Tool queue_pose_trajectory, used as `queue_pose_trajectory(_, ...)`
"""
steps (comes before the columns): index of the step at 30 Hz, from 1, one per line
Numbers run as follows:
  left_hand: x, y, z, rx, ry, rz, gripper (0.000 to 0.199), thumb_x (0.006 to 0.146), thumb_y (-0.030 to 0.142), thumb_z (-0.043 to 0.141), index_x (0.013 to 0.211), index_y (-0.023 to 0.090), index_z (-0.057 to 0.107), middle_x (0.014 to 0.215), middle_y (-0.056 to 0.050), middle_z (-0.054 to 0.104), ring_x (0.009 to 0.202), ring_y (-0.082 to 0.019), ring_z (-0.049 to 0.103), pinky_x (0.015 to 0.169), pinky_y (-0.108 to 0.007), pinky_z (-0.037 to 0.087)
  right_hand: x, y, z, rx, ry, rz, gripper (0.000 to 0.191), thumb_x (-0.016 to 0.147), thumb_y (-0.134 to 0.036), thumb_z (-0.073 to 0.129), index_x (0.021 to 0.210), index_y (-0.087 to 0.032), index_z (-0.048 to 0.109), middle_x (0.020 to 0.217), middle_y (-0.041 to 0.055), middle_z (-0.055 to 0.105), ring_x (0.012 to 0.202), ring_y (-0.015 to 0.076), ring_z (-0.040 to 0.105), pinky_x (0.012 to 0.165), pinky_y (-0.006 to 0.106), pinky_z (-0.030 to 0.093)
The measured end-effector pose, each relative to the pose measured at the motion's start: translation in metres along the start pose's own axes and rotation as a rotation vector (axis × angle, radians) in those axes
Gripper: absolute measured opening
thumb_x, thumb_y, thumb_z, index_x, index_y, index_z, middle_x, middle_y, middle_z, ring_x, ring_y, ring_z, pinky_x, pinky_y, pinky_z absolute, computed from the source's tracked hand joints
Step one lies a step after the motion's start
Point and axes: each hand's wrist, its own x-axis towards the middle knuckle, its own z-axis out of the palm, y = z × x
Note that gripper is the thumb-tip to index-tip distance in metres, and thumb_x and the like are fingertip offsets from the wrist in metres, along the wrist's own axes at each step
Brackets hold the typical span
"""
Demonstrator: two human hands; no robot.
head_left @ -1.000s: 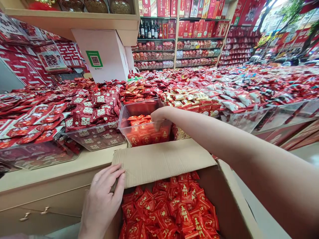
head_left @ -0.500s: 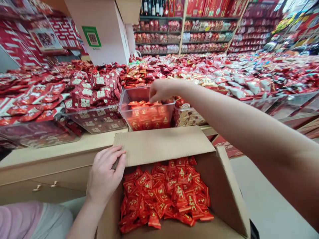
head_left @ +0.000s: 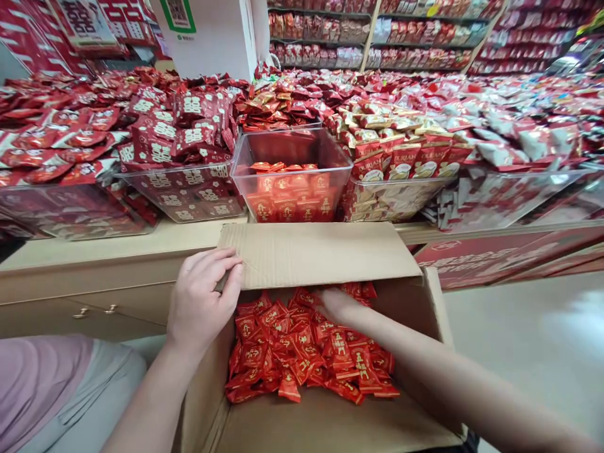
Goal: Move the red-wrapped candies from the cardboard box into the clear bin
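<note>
An open cardboard box [head_left: 340, 425] stands in front of me, holding many small red candy packets [head_left: 283, 352] with gold lettering. My left hand [head_left: 205, 292] grips the left end of the box flap [head_left: 325, 255], thumb and fingers closed on it. Inside the box, under the flap's edge, my right hand [head_left: 338, 306] reaches among the packets. Its fingers are blurred and partly hidden, so I cannot tell what they hold. Just beyond the flap sits a clear plastic bin [head_left: 290, 145], partly filled with the same red packets.
Other clear bins heaped with wrapped sweets flank it, including maroon packets [head_left: 158, 135] on the left and durian packets [head_left: 401, 160] on the right. A wooden counter [head_left: 189, 242] carries them. A white pillar [head_left: 217, 44] and stocked shelves [head_left: 321, 31] rise behind.
My right hand has come down from the clear bin into the cardboard box. My left hand stays on the flap. The view has tilted downward.
</note>
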Motion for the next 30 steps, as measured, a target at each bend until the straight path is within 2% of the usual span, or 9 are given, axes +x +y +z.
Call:
queue_pose_trajectory(2, 0.0, 0.0, 0.0, 0.003, -0.003, 0.003, 0.015, 0.073, 0.018, 0.055, 0.085, 0.014, 0.064, 0.095, -0.01, 0.066, 0.095, -0.017, 0.054, 0.091, -0.035, 0.041, 0.022, 0.001, 0.013, 0.0, 0.06, 0.064, 0.041, 0.081, -0.03, 0.043, 0.119, -0.016, 0.046, 0.116, 0.0134, 0.053, 0.102, 0.0259, 0.051, 0.078, 0.033, 0.042)
queue_pose_trajectory(4, 0.001, -0.001, 0.0, 0.007, -0.003, 0.008, 0.015, 0.073, 0.017, 0.055, 0.085, 0.014, 0.063, 0.095, -0.01, 0.066, 0.095, -0.017, 0.054, 0.092, -0.035, 0.04, 0.035, 0.0, 0.019, 0.001, 0.092, 0.099, 0.044, 0.077, -0.033, 0.049, 0.117, -0.015, 0.047, 0.116, 0.0144, 0.052, 0.102, 0.0281, 0.05, 0.079, 0.034, 0.041)
queue_pose_trajectory(8, 0.001, 0.001, 0.0, 0.008, -0.001, 0.012, 0.015, 0.073, 0.017, 0.055, 0.085, 0.014, 0.063, 0.095, -0.01, 0.066, 0.095, -0.017, 0.054, 0.092, -0.036, 0.04, 0.044, 0.0, 0.024, 0.016, 0.125, 0.097, 0.044, 0.072, -0.033, 0.055, 0.113, -0.016, 0.05, 0.113, 0.0138, 0.054, 0.101, 0.0293, 0.05, 0.081, 0.036, 0.04)
queue_pose_trajectory(12, 0.001, 0.002, 0.0, 0.008, -0.009, 0.006, 0.015, 0.073, 0.017, 0.055, 0.085, 0.013, 0.063, 0.097, -0.011, 0.066, 0.095, -0.018, 0.054, 0.092, -0.035, 0.04, 0.039, 0.008, 0.024, 0.064, 0.168, 0.05, 0.044, 0.069, -0.035, 0.057, 0.11, -0.018, 0.052, 0.116, 0.0118, 0.052, 0.103, 0.0297, 0.048, 0.08, 0.035, 0.039)
queue_pose_trajectory(17, 0.001, 0.001, 0.001, 0.002, -0.003, 0.001, 0.014, 0.073, 0.018, 0.055, 0.084, 0.014, 0.063, 0.096, -0.011, 0.066, 0.095, -0.018, 0.055, 0.093, -0.035, 0.039, 0.03, 0.019, 0.024, 0.177, 0.2, 0.06, 0.038, 0.069, -0.043, 0.056, 0.096, -0.016, 0.058, 0.096, 0.009, 0.061, 0.086, 0.0243, 0.056, 0.068, 0.029, 0.042)
queue_pose_trajectory(20, 0.001, 0.002, 0.001, -0.003, -0.006, 0.004, 0.015, 0.073, 0.017, 0.056, 0.084, 0.014, 0.063, 0.096, -0.011, 0.066, 0.095, -0.018, 0.055, 0.093, -0.035, 0.039, 0.024, 0.024, 0.023, 0.259, 0.236, 0.098, 0.038, 0.074, -0.045, 0.052, 0.096, -0.014, 0.058, 0.09, 0.0079, 0.063, 0.081, 0.0204, 0.057, 0.065, 0.026, 0.042)
queue_pose_trajectory(25, 0.001, 0.003, 0.001, 0.002, 0.005, 0.002, 0.014, 0.073, 0.018, 0.055, 0.084, 0.014, 0.063, 0.096, -0.011, 0.066, 0.095, -0.018, 0.056, 0.093, -0.035, 0.04, 0.01, 0.03, 0.019, 0.333, 0.272, 0.106, 0.03, 0.079, -0.031, 0.049, 0.102, -0.013, 0.056, 0.1, 0.0089, 0.061, 0.09, 0.0185, 0.056, 0.073, 0.025, 0.042)
queue_pose_trajectory(30, 0.001, 0.004, 0.002, 0.011, 0.007, -0.004, 0.014, 0.072, 0.018, 0.056, 0.084, 0.014, 0.063, 0.095, -0.01, 0.066, 0.095, -0.019, 0.056, 0.092, -0.036, 0.041, -0.014, 0.032, 0.017, 0.275, 0.161, 0.016, 0.021, 0.078, -0.018, 0.046, 0.09, -0.019, 0.063, 0.091, 0.0043, 0.065, 0.085, 0.0157, 0.058, 0.073, 0.022, 0.041)
